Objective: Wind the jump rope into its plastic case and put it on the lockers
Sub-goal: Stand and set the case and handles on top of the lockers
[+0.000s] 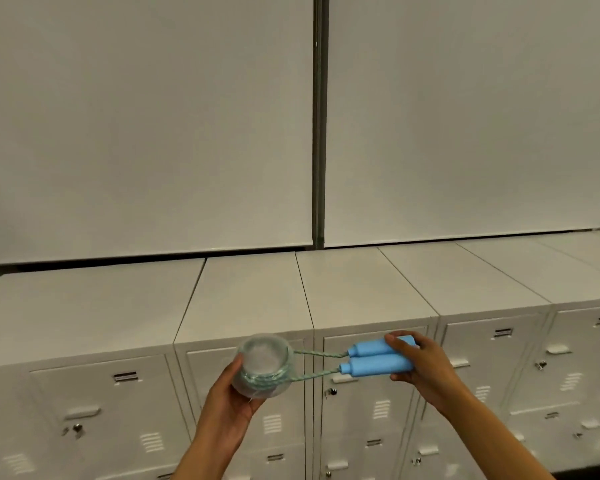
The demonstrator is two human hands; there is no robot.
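Note:
My left hand point(231, 400) grips a round clear plastic case point(264, 362) from below, in front of the lockers. Green rope point(262, 379) is coiled round the case's lower part. Two strands of the rope point(317, 355) run right from the case to two light blue handles point(378, 358), which lie side by side. My right hand point(421, 363) holds both handles together at their far ends. Case and handles hover just below the front edge of the white lockers' top point(257, 299).
A row of white metal lockers point(371, 410) with vents, latches and locks fills the lower view. Their flat tops run from left to right. Behind them stand tall white panels point(146, 126) with a dark vertical seam point(319, 133) between them.

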